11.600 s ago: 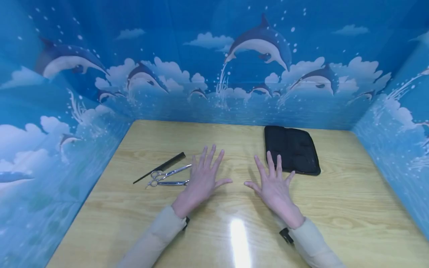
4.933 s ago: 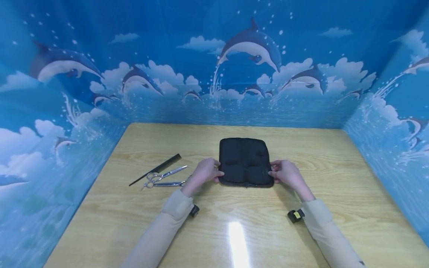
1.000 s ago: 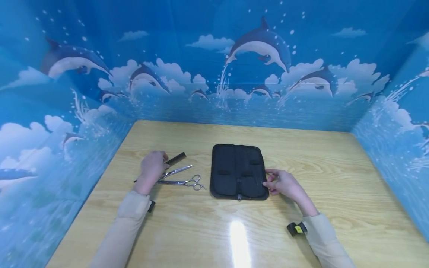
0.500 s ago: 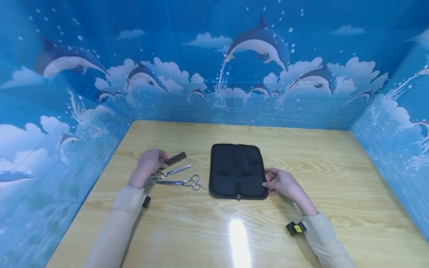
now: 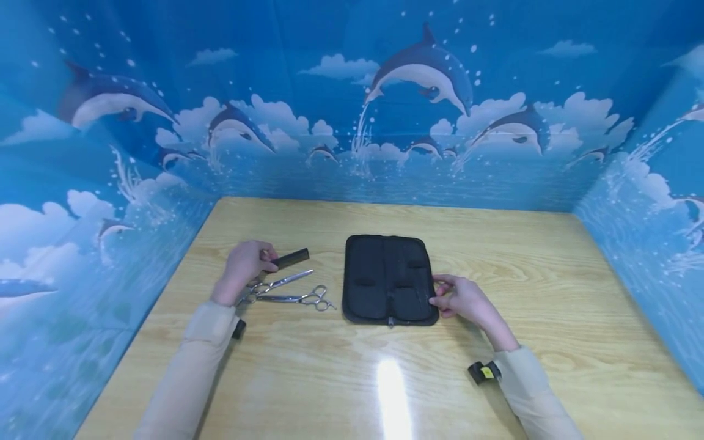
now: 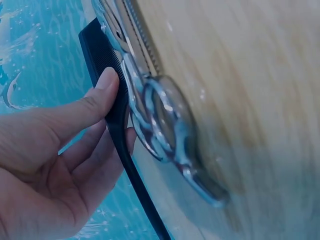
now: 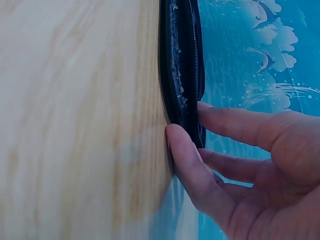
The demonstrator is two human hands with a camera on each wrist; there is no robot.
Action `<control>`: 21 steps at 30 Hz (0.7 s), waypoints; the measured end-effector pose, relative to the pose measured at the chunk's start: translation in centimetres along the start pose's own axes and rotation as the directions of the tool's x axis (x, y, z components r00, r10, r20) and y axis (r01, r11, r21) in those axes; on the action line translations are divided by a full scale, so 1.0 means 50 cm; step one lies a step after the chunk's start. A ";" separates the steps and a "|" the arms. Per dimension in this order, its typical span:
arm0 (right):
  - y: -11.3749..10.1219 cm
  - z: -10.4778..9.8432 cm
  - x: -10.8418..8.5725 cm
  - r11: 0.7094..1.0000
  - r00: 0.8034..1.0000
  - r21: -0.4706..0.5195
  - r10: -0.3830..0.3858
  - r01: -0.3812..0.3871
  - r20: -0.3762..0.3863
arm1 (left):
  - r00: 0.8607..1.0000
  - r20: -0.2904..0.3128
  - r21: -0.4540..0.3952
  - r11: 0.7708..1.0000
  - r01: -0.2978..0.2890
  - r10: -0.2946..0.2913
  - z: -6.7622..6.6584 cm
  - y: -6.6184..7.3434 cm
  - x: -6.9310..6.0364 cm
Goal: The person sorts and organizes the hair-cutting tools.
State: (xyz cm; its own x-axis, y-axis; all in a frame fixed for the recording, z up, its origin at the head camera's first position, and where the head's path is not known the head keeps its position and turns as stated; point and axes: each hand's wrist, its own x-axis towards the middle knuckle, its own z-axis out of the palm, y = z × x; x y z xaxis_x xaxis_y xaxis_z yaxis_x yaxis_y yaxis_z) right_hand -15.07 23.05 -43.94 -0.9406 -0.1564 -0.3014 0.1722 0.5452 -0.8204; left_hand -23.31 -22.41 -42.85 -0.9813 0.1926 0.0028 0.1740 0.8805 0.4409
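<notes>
My left hand (image 5: 244, 266) pinches a black rat-tail comb (image 5: 291, 258) between thumb and fingers, near where the teeth meet the thin tail. The tail is hidden under the hand in the head view but shows in the left wrist view. Just in front of the comb lie two silver hairdressing scissors, one pair (image 5: 291, 279) pointing up right, the other (image 5: 286, 299) with its finger rings to the right. A flat black zip case (image 5: 365, 263) with elastic loops lies unfolded mid-table. Its right edge is held by my right hand (image 5: 462, 299), thumb and fingers on either side.
Pale wood-patterned table (image 5: 330, 379) with a bright light reflection near its front. Blue dolphin-print cloth (image 5: 330, 91) stands as walls along the back and both sides.
The case has come from the back right to mid-table. My left hand has left it for the comb, whose toothed end has just shifted slightly to the right. The right hand stays at the case.
</notes>
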 end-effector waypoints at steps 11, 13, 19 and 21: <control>0.005 0.000 0.004 1.000 1.000 0.016 -0.002 0.002 0.000 | 0.999 -0.051 -0.022 1.000 -0.007 0.006 -0.013 0.022 0.000; 0.005 -0.001 0.004 1.000 1.000 0.007 -0.005 0.005 0.004 | 0.997 -0.072 -0.037 0.999 -0.013 0.011 -0.020 0.031 -0.002; 0.004 -0.015 0.001 0.990 0.998 -0.131 -0.047 0.042 -0.035 | 0.981 -0.191 -0.070 0.996 -0.057 0.043 -0.034 0.071 -0.004; 0.002 -0.018 0.000 0.977 0.993 -0.202 -0.082 0.064 -0.081 | 0.975 -0.220 -0.108 0.992 -0.068 0.043 -0.038 0.090 -0.006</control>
State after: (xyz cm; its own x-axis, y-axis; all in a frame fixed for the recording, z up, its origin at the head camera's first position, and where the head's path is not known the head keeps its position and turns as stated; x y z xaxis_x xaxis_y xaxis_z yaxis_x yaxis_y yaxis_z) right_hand -15.33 23.85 -43.58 -0.9720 -0.1338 -0.1929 0.0486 0.6891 -0.7230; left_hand -22.41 -19.35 -39.16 -0.9670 0.1305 0.2187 0.2306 0.8132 0.5343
